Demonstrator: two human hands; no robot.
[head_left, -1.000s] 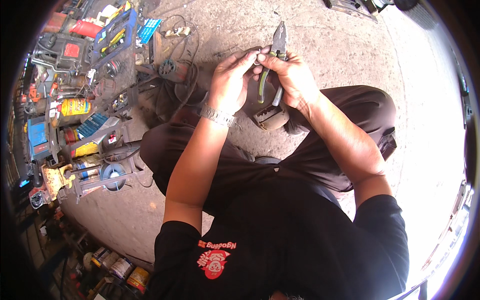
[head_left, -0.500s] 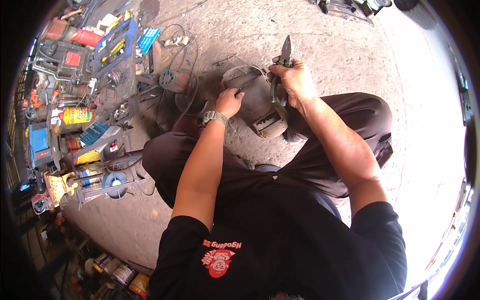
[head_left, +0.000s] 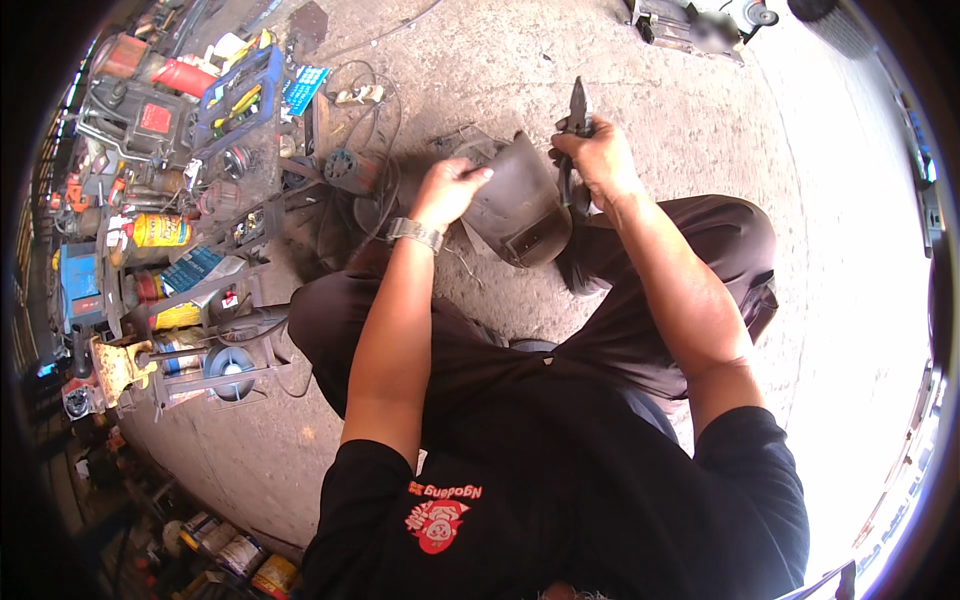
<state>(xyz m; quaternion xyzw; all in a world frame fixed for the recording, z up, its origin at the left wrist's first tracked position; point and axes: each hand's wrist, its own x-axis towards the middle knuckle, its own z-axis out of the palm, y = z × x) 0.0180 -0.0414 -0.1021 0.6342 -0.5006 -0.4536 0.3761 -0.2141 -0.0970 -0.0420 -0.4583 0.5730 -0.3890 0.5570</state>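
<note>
The thumb of my left hand (head_left: pixel 446 192) lies over the edge of a curved, dark grey welding mask (head_left: pixel 515 190) with a small rectangular window; my other fingers there are partly hidden, so I cannot tell whether they grip it or only rest against it. The fingers of my right hand (head_left: pixel 602 165) are closed around one pair of dark metal pliers (head_left: pixel 579 100), nose pointing away from me, probably so the tool stays clear of the mask. Whether that hand also touches the mask's right edge, I cannot tell. The mask, just one, sits between my two hands and in front of my crossed legs, likely because both arms reach it easily there; it is tilted, window end toward me. One metal-banded watch (head_left: pixel 416 232) circles my left wrist. Beyond my left hand stands one grey-and-red, roughly cylindrical motor-like piece (head_left: pixel 350 170) on the rough concrete floor (head_left: pixel 480 90). Farther left, one blue plastic tray (head_left: pixel 267 75) holds yellow-handled tools, perhaps to keep them together; their number is too small to count. I can make out two blue printed cards (head_left: pixel 306 90), one yellow tin (head_left: pixel 165 231) on its own, and, at lower left, three tins (head_left: pixel 275 577) in a row.
</note>
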